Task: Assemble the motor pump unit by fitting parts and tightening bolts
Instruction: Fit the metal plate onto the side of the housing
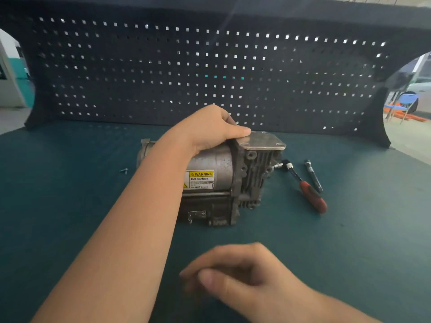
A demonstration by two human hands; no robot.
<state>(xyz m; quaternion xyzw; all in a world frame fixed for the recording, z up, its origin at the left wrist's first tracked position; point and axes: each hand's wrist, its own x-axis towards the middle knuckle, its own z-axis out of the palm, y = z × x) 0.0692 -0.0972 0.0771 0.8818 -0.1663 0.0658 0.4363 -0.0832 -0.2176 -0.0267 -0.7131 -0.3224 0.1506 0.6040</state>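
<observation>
The grey motor pump unit [221, 178] lies on its side in the middle of the green mat, with a yellow warning label facing me and a flat metal cover plate [263, 141] on top of its finned end. My left hand [210, 129] rests on top of the unit, its thumb pressing on the plate's near corner and its fingers wrapped over the far side. My right hand [240, 273] hovers low over the mat in front of the unit, blurred, fingers loosely curled; whether it holds something small is unclear.
A red-handled ratchet [303, 187] and a dark extension bar [313, 176] lie right of the unit. A small screw [123, 170] lies on the green mat [349, 229] to the left. A black pegboard [210, 66] stands behind.
</observation>
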